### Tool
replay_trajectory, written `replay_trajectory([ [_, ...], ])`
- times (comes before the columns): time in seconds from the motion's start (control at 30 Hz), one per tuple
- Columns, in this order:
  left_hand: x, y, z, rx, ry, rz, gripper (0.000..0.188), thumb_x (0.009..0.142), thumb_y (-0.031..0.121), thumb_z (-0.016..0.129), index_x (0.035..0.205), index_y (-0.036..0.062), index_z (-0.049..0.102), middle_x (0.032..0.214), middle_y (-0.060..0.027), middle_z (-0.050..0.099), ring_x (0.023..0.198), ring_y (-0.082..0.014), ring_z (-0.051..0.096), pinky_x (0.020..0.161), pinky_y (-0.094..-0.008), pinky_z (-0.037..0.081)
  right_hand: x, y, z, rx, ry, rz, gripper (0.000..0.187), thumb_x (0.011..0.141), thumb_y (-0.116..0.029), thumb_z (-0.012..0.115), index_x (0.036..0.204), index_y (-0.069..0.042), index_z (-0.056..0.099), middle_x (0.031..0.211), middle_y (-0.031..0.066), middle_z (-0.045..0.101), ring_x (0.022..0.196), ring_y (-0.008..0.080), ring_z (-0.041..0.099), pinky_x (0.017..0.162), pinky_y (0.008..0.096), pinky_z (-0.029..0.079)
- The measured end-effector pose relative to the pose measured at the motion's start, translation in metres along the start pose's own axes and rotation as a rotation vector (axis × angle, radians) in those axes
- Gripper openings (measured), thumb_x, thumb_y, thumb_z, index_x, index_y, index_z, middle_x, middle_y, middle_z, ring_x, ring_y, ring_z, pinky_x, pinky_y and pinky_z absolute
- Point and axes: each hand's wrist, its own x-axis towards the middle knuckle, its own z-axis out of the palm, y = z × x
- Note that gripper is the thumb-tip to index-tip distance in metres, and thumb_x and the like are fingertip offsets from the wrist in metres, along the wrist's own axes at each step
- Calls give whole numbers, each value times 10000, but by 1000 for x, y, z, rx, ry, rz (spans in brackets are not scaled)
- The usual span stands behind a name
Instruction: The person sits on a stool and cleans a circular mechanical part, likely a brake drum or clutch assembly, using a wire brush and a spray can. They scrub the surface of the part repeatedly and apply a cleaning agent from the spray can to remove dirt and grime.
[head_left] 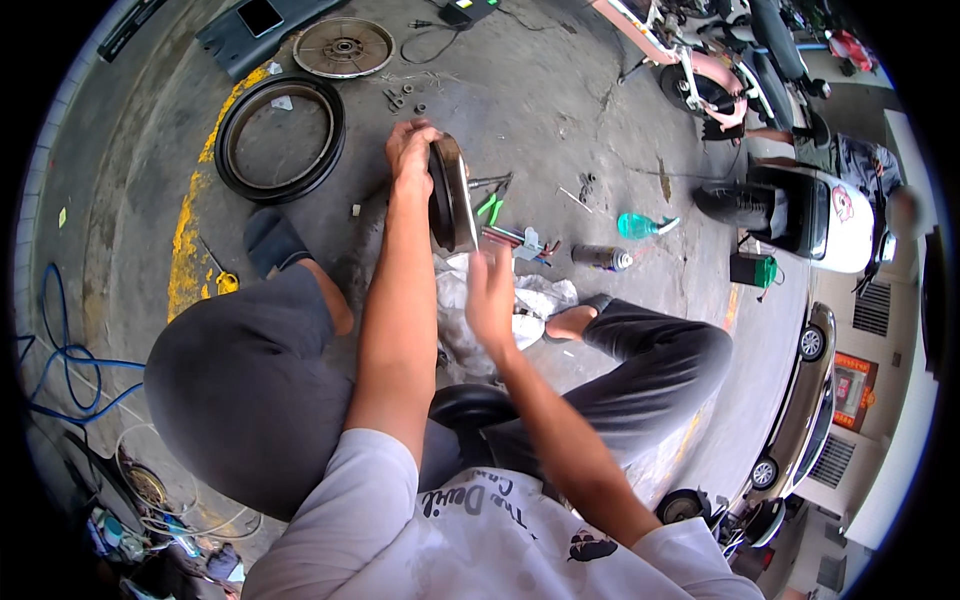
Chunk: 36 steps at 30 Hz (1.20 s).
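Observation:
A round wheel hub (458,200) stands on edge in front of me, seen nearly side-on, with a dark band and a pale metal rim. My left hand (410,155) is closed over its far edge, fingers wrapped on the rim. Close to the hub's near edge is my right hand (490,295), smeared by motion; its fingers cannot be made out, nor whether it touches the hub. Just below the hub, a stained white cloth (470,340) lies between my feet. Green-handled pliers (490,207) and several other hand tools lie right of the hub.
A tyre (228,140) and a round metal cover (345,50) lie far left. Loose nuts (400,98) are scattered nearby. To the right are a spray can (600,257) and a teal bottle (640,225). A person is by a white scooter (850,225). A blue hose (65,350) coils left.

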Motion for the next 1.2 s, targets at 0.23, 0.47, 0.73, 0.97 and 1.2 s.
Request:
replay_trajectory([
  [0.23, 10, -5, -17, -47, -51, 115, 322, 709, -19, 667, 1024, 27, 619, 842, -67, 629, 765, -184, 619, 734, -335, 524, -89, 12, -47, 174, -4, 355, 159, 1081, -205, 523, 1110, -50, 503, 743, -29, 470, 626, 44, 383, 530, 233, 314],
  [0.47, 23, -12, -15, 58, -5, 177, 332, 695, -21, 669, 1023, 19, 635, 910, -94, 636, 823, -214, 627, 762, -332, 521, 66, -41, 9, 134, -62, 151, 251, 1068, -238, 544, 1134, 4, 539, 745, 76, 571, 662, 144, 495, 602, 347, 418],
  [0.73, 2, -2, -13, 9, -10, 54, 368, 682, -4, 695, 1041, 36, 627, 900, -85, 620, 832, -221, 620, 735, -378, 540, -88, 12, -51, 17, -135, 348, 151, 1068, -200, 535, 1091, -51, 529, 771, 1, 529, 661, 76, 461, 570, 259, 384],
  [0.97, 10, -4, -23, 28, -32, 103, 355, 689, 1, 680, 1039, 35, 634, 888, -78, 621, 822, -207, 614, 779, -346, 512, -53, -9, -46, 209, -3, 278, 150, 1085, -201, 520, 1110, -53, 520, 712, -41, 433, 598, 49, 368, 518, 235, 301],
  [1.2, 12, 0, -19, 35, 11, 110, 294, 707, -13, 659, 997, 26, 637, 846, -80, 636, 781, -213, 636, 753, -344, 536, 51, -42, 14, 69, -28, 104, 213, 1077, -230, 534, 1120, -21, 537, 752, 77, 595, 635, 128, 502, 581, 325, 417],
])
